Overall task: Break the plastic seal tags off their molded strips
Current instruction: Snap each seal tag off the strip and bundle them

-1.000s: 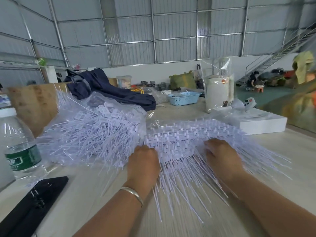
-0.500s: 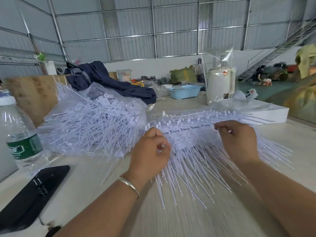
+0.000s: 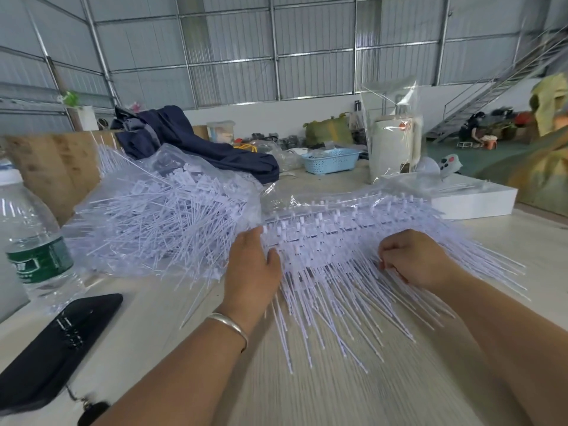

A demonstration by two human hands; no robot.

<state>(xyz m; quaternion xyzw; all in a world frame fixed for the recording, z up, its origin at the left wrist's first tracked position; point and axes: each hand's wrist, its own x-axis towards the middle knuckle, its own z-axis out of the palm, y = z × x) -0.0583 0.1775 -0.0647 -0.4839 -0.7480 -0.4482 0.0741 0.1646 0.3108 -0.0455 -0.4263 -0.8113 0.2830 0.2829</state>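
The stack of white moulded plastic seal-tag strips (image 3: pixel 347 241) lies on the pale wood-grain bench (image 3: pixel 307 395) directly in front of the person, its thin tails fanning toward the near edge and a sheet of clear film draped over its far side. To its left, a clear plastic bag of loose white seal tags (image 3: pixel 159 216) sits heaped, just beside the stack.

The main risk from here is a poor snap. With so many strips layered together, a pull on one strip could drag its neighbours along, and tangled tails could bend or tear rather than break cleanly at the joint. A sharp tug might also slide the whole stack toward the near edge or scatter loose tags across the bench. The clear plastic water bottle with a green label (image 3: pixel 33 241) and the black phone (image 3: pixel 55 342) lie at the far left, and stray tags could end up among them.

The left hand (image 3: pixel 250 269) rests on the left end of the stack, fingers extended and lying flat along the strip heads, thumb apart, pressing rather than pinching; a silver bangle (image 3: pixel 229 325) circles its wrist. The right hand (image 3: pixel 415 256) sits knuckles-up over the right part, fingers curled under and seemingly pinching tag tails, though the exact grip is hidden beneath the hand.
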